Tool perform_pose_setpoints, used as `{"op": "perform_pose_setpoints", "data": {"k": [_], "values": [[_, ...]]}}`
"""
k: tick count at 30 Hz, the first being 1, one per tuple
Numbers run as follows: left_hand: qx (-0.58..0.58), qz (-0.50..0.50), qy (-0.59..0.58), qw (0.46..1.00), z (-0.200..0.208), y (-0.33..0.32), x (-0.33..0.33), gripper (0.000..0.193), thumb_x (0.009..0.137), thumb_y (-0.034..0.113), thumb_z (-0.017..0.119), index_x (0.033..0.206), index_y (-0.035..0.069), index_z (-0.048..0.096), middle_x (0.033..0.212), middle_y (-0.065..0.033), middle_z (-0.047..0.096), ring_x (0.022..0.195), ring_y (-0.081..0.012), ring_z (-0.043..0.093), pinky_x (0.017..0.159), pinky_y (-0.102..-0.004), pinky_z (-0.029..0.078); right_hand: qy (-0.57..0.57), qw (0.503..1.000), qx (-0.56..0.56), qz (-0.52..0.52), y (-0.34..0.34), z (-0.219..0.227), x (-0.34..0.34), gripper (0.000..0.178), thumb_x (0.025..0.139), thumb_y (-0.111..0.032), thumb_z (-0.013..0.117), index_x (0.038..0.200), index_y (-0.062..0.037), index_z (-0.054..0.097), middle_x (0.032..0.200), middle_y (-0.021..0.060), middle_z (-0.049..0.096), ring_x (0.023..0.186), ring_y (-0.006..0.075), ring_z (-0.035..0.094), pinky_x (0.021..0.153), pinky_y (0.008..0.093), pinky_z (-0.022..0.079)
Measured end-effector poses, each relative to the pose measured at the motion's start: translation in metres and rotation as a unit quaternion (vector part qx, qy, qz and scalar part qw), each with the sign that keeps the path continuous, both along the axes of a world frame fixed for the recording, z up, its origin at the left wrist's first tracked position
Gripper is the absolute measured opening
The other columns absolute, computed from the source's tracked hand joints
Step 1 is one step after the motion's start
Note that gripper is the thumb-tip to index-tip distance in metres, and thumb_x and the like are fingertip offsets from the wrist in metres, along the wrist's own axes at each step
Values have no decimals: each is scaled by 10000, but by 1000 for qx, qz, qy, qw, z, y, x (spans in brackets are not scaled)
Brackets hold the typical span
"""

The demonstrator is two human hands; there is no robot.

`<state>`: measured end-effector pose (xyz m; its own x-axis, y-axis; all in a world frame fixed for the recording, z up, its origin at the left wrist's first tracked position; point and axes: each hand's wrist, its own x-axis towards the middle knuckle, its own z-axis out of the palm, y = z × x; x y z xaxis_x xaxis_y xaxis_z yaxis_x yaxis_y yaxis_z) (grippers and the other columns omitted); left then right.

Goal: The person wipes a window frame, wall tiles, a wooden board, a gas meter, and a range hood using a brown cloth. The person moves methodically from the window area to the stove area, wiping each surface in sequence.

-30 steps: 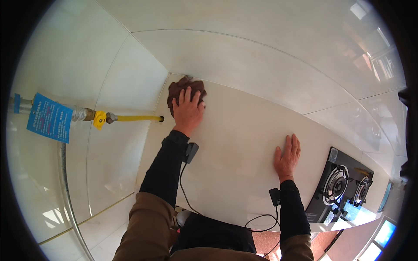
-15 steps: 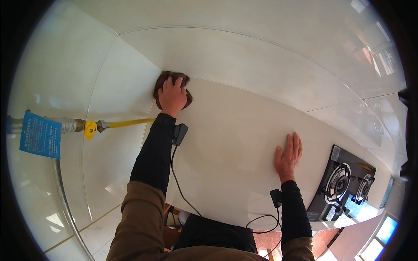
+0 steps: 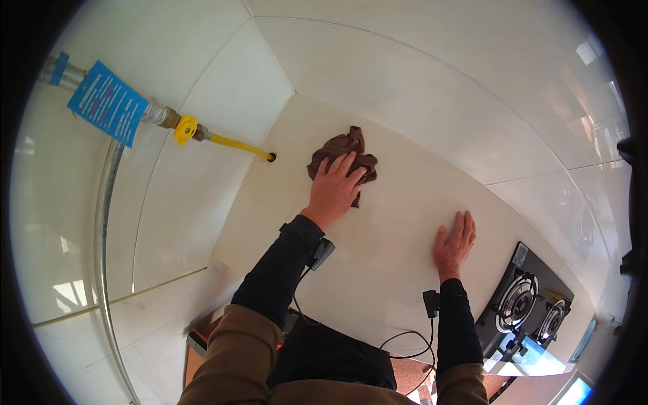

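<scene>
A crumpled dark brown cloth [image 3: 345, 143] lies on the pale countertop [image 3: 378, 250], toward the far left corner. My left hand [image 3: 331, 192] presses on it from above, fingers bent over its near part and gripping it against the surface. Cloth sticks out beyond the fingertips and beside the hand; the palm hides the rest. Farther right, my right hand [image 3: 455, 246] rests on the countertop, holding nothing. Its fingers are stretched out and the thumb stands apart. A black gas hob [image 3: 526, 304] with two burners is to the right of that hand.
On the left, a yellow gas hose [image 3: 239, 146] runs from a yellow valve [image 3: 184, 129] into a hole in the counter. A blue tag [image 3: 108, 103] hangs on the pipe. Tiled walls [image 3: 432, 88] border the counter. A black cable [image 3: 412, 344] loops near the front edge.
My left hand has moved right and nearer, away from the corner, bringing the cloth along; more of the cloth shows. My head view has shifted left. My right hand stays on the countertop.
</scene>
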<state>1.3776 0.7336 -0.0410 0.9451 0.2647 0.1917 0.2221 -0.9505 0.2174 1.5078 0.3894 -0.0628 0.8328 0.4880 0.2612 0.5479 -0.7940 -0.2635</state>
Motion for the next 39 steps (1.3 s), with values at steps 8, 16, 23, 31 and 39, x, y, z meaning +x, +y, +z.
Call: {"op": "perform_pose_setpoints", "data": {"k": [8,16,23,31,39], "values": [[33,172,76,982,-8,51,-132,538,1014,292,674,1527,208,539,1688,-151,400,1540,-365,380,1222,-628,321,31,999,-1,-12,-3,-4,-1,618,1023,-255,663,1577,-56,475,1677,182,405,1538,411,366,1253,545,309],[25,280,82,956,-22,43,-257,547,1029,287,650,1551,184,522,1695,-161,390,1539,-383,369,1217,-622,312,25,1000,-3,-12,-1,-5,-2,635,1018,-264,667,1584,-62,463,1687,172,386,1551,398,346,1254,538,305],[6,237,52,970,-29,17,-170,605,930,242,728,1506,177,556,1658,-170,434,1518,-391,399,1177,-660,333,3,1000,-19,-17,2,-9,-2,632,1017,-293,657,1576,-62,475,1680,172,395,1543,397,356,1240,545,321],[-74,-79,20,994,0,-129,-10,510,908,196,756,1403,158,641,1660,-138,454,1524,-308,429,1231,-602,337,-19,999,-27,-9,0,-13,1,626,1022,-303,656,1572,-60,481,1666,180,414,1517,414,386,1222,561,341],[-96,-86,35,991,9,-101,-65,578,841,237,838,1383,183,645,1612,-94,503,1509,-282,451,1221,-577,364,-18,1000,-16,5,-2,-12,0,620,1027,-300,651,1569,-53,479,1675,179,398,1528,411,367,1235,550,328]]}}
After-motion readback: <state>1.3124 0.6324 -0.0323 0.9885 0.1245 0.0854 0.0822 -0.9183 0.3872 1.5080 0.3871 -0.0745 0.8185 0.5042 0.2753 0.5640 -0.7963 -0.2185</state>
